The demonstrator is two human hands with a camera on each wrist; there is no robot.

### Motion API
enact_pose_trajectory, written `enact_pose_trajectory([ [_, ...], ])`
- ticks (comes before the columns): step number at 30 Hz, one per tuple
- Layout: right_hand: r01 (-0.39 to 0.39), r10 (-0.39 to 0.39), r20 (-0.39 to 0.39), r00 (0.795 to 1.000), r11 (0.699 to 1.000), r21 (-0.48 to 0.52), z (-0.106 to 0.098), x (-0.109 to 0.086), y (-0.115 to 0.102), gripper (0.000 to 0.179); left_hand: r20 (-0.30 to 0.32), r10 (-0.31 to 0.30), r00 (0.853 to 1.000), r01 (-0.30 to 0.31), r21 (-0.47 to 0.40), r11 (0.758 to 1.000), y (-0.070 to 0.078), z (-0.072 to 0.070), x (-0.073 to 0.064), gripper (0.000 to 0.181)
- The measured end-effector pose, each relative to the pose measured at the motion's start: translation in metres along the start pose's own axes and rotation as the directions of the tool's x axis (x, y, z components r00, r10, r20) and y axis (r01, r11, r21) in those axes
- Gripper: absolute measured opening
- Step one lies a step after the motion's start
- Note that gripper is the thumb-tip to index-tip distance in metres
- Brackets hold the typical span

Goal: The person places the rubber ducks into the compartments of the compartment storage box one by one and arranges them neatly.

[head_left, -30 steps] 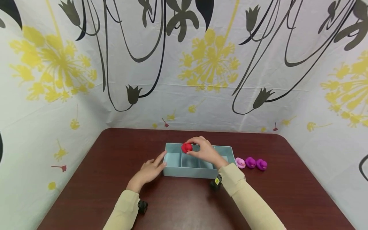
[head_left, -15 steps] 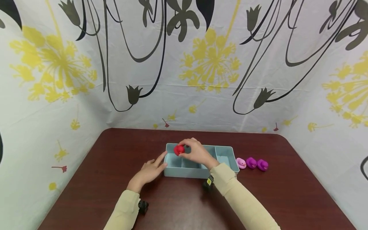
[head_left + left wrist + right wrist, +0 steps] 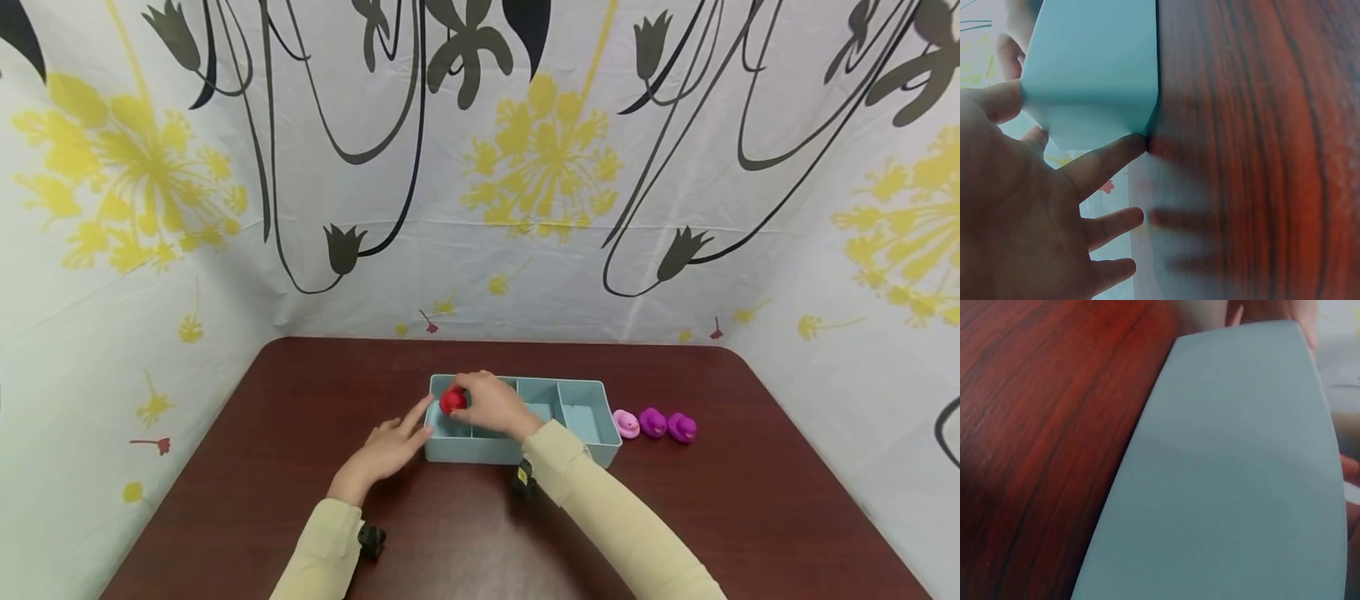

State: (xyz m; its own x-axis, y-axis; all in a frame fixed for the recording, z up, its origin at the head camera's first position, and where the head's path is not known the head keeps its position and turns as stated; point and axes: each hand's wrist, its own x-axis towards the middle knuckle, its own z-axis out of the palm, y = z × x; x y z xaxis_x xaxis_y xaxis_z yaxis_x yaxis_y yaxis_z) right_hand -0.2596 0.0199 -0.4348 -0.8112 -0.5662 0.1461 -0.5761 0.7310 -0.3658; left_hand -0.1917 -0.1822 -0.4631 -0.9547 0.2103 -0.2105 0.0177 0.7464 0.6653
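Note:
A light blue divided box (image 3: 480, 451) stands on the table. In the head view my right hand (image 3: 491, 404) pinches a red rubber duck (image 3: 452, 401) low over the box's leftmost compartment. My left hand (image 3: 386, 450) rests against the box's left end, fingers spread and fairly straight. From the left wrist view, that hand (image 3: 1041, 187) touches the end wall of the box (image 3: 1094, 62) with its fingertips. The long side wall of the box (image 3: 1222, 462) fills the right wrist view and hides the duck there; only bits of fingers show past its edge.
To the right of the box, a pink rubber duck (image 3: 626, 424) and two purple rubber ducks (image 3: 653, 422) sit in a row on the dark wooden table (image 3: 712, 517). A patterned white cloth (image 3: 465, 192) hangs behind the table and along its sides.
My right hand has moved left and down with the red rubber duck, from above a divider into the leftmost compartment's area. My left hand has stayed at the box's end.

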Motion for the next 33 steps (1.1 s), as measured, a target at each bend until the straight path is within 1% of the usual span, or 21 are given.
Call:
enact_pose_trajectory([
  [4, -0.021, 0.021, 0.005, 1.000, 0.996, -0.081, 0.003, 0.003, -0.006, 0.030, 0.007, 0.004, 1.000, -0.004, -0.006, 1.000, 0.001, -0.001, 0.001, 0.060],
  [10, -0.070, 0.074, 0.021, 0.997, 0.987, -0.145, 0.009, 0.006, -0.009, 0.030, 0.008, -0.003, 1.000, 0.003, -0.009, 1.000, 0.000, -0.001, 0.002, 0.059],
  [18, -0.091, 0.100, 0.025, 0.995, 0.966, -0.243, 0.014, 0.010, -0.015, 0.028, 0.009, 0.015, 1.000, -0.015, -0.007, 1.000, 0.000, -0.001, 0.003, 0.057],
  [25, -0.129, 0.145, 0.047, 0.988, 0.962, -0.242, 0.016, 0.012, -0.018, 0.027, 0.014, 0.023, 1.000, -0.023, -0.008, 1.000, 0.000, -0.001, 0.002, 0.057],
  [33, -0.130, 0.150, 0.067, 0.986, 0.962, -0.241, 0.017, 0.012, -0.016, 0.029, 0.025, 0.031, 0.999, -0.030, -0.024, 0.999, -0.001, -0.001, 0.002, 0.057],
])
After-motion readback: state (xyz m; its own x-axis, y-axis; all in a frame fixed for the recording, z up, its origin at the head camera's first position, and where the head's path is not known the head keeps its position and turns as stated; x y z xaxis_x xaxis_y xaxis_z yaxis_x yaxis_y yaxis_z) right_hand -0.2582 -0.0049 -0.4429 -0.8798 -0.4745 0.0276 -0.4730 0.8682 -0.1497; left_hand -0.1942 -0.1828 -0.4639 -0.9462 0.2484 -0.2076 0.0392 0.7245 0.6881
